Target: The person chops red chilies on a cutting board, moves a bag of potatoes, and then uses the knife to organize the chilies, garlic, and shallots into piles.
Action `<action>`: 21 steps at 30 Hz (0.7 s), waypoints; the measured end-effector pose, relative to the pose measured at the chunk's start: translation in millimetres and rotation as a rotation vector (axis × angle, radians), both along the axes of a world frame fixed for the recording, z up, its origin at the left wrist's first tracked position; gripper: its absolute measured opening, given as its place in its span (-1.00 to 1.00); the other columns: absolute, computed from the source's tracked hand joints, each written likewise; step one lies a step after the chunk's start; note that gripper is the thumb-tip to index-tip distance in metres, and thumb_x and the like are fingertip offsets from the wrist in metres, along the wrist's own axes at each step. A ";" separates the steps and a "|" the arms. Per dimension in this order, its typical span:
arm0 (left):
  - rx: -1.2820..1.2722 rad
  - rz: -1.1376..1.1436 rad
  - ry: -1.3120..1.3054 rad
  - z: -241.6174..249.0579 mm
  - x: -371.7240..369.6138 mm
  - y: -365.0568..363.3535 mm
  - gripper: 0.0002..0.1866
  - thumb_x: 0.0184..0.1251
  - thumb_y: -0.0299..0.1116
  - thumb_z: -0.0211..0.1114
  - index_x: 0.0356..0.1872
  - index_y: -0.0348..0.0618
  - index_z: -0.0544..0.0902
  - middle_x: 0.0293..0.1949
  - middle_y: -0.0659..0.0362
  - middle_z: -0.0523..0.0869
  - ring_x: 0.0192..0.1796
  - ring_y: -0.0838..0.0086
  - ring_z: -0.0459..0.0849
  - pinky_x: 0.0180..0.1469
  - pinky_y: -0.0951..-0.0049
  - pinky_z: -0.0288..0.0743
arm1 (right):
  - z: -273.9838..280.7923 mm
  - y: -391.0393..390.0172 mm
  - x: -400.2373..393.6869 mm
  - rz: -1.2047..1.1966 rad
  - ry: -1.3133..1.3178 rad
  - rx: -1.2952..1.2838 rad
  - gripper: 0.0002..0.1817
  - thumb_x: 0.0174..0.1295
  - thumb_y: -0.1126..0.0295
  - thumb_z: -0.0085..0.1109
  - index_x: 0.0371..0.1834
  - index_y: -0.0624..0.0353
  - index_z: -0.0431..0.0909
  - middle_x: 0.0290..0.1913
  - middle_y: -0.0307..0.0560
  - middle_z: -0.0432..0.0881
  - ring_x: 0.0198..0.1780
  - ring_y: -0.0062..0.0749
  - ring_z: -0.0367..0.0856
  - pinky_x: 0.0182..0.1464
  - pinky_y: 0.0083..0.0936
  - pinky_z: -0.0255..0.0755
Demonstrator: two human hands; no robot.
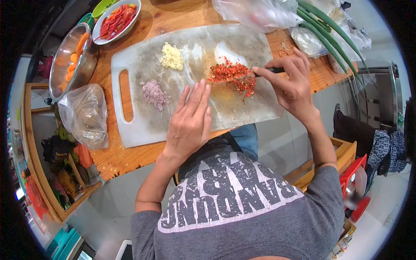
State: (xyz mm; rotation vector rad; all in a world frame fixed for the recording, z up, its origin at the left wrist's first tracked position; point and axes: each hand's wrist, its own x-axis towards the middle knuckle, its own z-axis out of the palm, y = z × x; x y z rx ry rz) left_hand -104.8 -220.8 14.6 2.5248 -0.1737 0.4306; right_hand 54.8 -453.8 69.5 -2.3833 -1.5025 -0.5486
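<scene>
On the white cutting board (173, 121) lies a pile of chopped red chili (234, 71), with a knife (236, 79) across it. My right hand (294, 80) grips the knife's dark handle at the pile's right side. My left hand (190, 119) has its fingers stretched out, their tips by the knife's far end at the pile's left edge. Minced pale yellow garlic (172, 56) and minced purple shallot (154, 94) sit in separate heaps on the left half of the board.
Left of the board are a metal bowl (89, 60) with carrots, a white bowl (137, 21) of red peppers, and a plastic bag (84, 115). Plastic bags (260, 13) and green onions (325, 26) lie at the back right of the wooden table (106, 162).
</scene>
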 end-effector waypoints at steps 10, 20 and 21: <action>0.040 0.012 0.013 1.0 0.5 1.8 -0.47 0.41 -0.51 0.12 0.39 -0.45 0.44 0.43 -0.15 0.46 0.45 0.09 0.47 0.56 0.09 0.20 | -15.1 5.9 17.0 0.066 0.103 0.002 -0.46 0.02 0.61 0.29 0.09 -0.17 0.77 -0.15 -0.22 0.63 -0.04 -0.21 0.56 0.46 0.08 0.21; 0.006 -0.057 0.087 3.6 1.0 -1.9 -0.42 0.44 -0.51 0.10 0.49 -0.37 0.34 0.52 -0.09 0.36 0.55 0.11 0.34 0.61 0.07 0.06 | -7.1 -10.2 0.5 -0.034 0.027 -0.042 -0.47 0.05 0.59 0.31 0.09 -0.23 0.78 -0.17 -0.29 0.62 -0.05 -0.31 0.56 0.47 0.06 0.13; 0.009 -0.072 0.087 4.1 2.4 -1.3 -0.41 0.44 -0.51 0.09 0.49 -0.37 0.33 0.52 -0.09 0.35 0.56 0.10 0.32 0.62 0.07 0.06 | -11.9 -11.8 -0.2 -0.040 0.050 -0.023 -0.47 0.05 0.59 0.31 0.09 -0.24 0.78 -0.18 -0.30 0.62 -0.05 -0.32 0.56 0.47 0.06 0.13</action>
